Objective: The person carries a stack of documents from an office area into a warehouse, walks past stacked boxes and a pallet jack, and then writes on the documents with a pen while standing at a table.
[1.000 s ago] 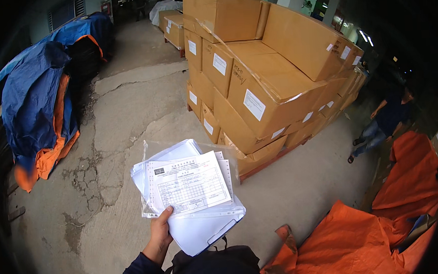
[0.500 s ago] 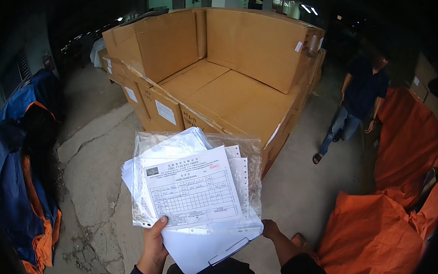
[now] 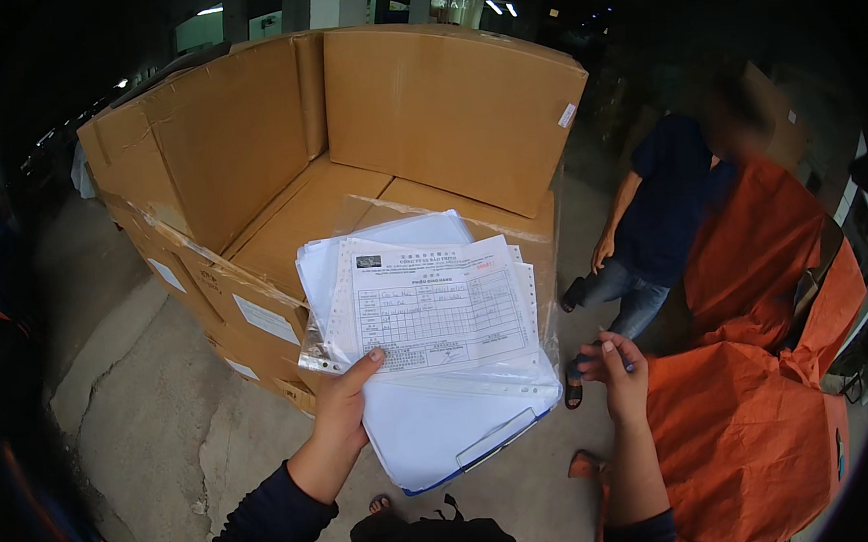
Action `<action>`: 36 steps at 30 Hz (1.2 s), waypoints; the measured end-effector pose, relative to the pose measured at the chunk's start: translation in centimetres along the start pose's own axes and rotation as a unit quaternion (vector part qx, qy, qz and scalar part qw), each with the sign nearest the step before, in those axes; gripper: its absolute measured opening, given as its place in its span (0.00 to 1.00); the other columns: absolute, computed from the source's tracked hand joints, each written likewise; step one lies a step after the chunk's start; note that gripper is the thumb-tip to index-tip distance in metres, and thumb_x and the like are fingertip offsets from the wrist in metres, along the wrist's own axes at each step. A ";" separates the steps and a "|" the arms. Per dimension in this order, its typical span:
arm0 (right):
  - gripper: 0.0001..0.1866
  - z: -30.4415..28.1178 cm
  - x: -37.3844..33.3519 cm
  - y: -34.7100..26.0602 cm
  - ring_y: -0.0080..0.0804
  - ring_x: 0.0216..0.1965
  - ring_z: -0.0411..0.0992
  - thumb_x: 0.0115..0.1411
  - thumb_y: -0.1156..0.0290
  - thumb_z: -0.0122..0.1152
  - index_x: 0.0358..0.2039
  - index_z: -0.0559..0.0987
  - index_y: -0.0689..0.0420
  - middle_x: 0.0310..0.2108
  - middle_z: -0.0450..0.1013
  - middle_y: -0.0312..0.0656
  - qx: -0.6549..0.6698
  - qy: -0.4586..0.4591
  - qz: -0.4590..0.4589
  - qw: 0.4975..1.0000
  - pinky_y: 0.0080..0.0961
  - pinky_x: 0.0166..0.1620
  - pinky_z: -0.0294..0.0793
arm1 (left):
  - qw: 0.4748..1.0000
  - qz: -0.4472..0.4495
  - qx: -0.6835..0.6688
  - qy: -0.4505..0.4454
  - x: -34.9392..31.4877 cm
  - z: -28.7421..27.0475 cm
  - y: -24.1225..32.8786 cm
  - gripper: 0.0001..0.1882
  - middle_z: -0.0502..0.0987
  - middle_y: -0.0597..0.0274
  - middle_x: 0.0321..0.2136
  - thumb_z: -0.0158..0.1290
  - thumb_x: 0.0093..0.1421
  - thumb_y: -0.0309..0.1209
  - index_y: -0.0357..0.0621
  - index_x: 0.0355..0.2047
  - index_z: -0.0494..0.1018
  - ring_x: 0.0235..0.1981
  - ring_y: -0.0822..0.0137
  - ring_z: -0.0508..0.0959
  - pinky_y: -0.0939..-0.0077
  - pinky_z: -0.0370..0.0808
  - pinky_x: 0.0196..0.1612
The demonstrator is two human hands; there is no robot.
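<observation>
Left hand (image 3: 346, 401) pinches paper stack (image 3: 427, 321) at its lower left corner, held above concrete floor (image 3: 155, 427); right hand (image 3: 614, 364) curls round a blue pen (image 3: 598, 358) just beside the stack's right edge; form-checking step, writing likely needs pen brought to the top sheet.

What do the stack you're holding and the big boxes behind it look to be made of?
Stack of papers in the left hand: matte white paper in a glossy clear plastic sleeve, judging by its sheen, on what seems a clipboard. Boxes: dull brown cardboard with creased flaps.
</observation>
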State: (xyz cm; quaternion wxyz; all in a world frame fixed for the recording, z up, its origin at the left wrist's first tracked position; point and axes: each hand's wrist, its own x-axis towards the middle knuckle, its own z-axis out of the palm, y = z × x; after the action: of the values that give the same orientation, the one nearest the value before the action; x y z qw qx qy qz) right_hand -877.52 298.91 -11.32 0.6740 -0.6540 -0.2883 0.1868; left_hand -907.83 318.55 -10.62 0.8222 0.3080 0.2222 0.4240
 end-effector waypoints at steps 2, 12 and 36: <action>0.21 2.9 2.4 -2.1 0.30 0.31 0.78 0.66 0.62 0.55 0.51 0.72 0.66 0.37 0.79 0.50 0.025 -0.022 -0.059 0.998 0.21 0.31 0.77 | 0.999 0.036 0.008 -0.020 2.6 0.4 0.6 0.26 0.74 0.46 0.50 0.58 0.59 0.26 0.25 0.55 0.65 0.48 0.57 0.76 0.64 0.75 0.51; 0.41 12.2 9.3 -3.2 0.39 0.40 0.76 0.54 0.53 0.69 0.58 0.64 0.71 0.45 0.76 0.58 -0.315 -0.091 -0.035 0.944 0.29 0.44 0.75 | 0.972 -0.106 0.206 -0.038 7.1 -1.7 2.0 0.30 0.79 0.46 0.38 0.59 0.60 0.44 0.25 0.49 0.70 0.34 0.61 0.82 0.72 0.81 0.33; 0.07 7.9 17.1 -0.1 0.22 0.34 0.72 0.60 0.80 0.56 0.38 0.75 0.67 0.34 0.76 0.41 -0.166 -0.042 -0.152 0.973 0.19 0.40 0.71 | 0.840 -0.124 0.528 0.013 4.5 0.2 0.4 0.18 0.75 0.63 0.14 0.59 0.61 0.41 0.35 0.26 0.78 0.15 0.75 0.75 0.79 0.69 0.15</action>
State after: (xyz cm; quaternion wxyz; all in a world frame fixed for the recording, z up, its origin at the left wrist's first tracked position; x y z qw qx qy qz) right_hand -869.46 315.81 -8.89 0.5639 -0.6966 -0.4397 0.0591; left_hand -905.52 322.46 -10.67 0.5778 0.6594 0.4598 0.1411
